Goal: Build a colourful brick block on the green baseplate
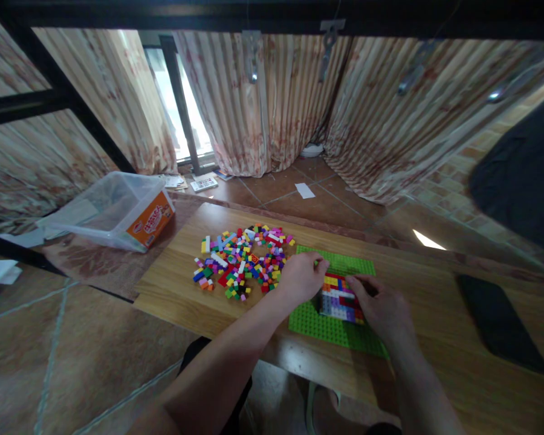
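A green studded baseplate (308,320) lies on the wooden bench, bearing a block of multicoloured toy bricks (338,302) set in rows of red, yellow, white, purple and blue. My left hand (303,277) is over the plate's upper left part, fingers pinched together just above the block's far edge; whatever they hold is hidden. At the block's right side, my right hand (385,307) is closed, with its fingertips touching or nearly touching the upper right corner. I cannot make out anything between them. Left of the plate spreads a pile of loose toy bricks (240,260).
The wooden bench (172,284) carries a dark phone-like slab (501,323) at the right. A clear plastic bin (104,223) with an orange label stands beyond its left end. Papers (304,191) lie on the tiled floor before the curtains (245,109). A dark metal bar crosses overhead.
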Demonstrator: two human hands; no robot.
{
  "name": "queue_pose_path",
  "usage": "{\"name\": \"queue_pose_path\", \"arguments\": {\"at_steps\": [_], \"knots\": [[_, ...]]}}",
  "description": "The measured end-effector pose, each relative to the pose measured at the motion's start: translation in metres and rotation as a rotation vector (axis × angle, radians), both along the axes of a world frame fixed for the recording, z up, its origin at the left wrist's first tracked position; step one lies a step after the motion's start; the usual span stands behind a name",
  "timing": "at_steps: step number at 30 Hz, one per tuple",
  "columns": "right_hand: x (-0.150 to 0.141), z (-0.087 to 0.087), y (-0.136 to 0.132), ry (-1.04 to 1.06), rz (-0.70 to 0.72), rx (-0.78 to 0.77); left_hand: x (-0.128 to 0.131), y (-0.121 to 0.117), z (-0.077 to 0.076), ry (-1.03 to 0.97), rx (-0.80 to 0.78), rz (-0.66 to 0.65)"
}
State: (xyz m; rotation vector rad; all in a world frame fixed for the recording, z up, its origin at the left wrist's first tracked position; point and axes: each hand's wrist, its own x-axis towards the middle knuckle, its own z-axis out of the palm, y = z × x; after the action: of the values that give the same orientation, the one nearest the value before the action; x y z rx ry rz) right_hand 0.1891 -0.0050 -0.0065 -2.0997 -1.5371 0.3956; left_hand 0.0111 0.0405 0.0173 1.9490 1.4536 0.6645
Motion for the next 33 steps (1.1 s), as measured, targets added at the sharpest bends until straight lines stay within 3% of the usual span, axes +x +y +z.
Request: {"name": "queue_pose_path", "arguments": {"at_steps": [6, 17, 24, 33], "knots": [[-0.006, -0.004, 0.001, -0.067, -0.017, 0.082, -0.017, 0.014, 0.003, -0.113, 0.099, 0.082], [-0.035, -0.008, 0.005, -0.125, 0.021, 0.159, -0.081, 0.042, 0.011, -0.179, 0.103, 0.286], [-0.05, -0.008, 0.007, -0.114, 0.107, 0.152, -0.087, 0.047, 0.005, -0.135, 0.143, 0.302], [-0.019, -0.011, 0.005, -0.193, 0.051, 0.19, -0.083, 0.045, 0.005, -0.034, 0.117, 0.25]]}}
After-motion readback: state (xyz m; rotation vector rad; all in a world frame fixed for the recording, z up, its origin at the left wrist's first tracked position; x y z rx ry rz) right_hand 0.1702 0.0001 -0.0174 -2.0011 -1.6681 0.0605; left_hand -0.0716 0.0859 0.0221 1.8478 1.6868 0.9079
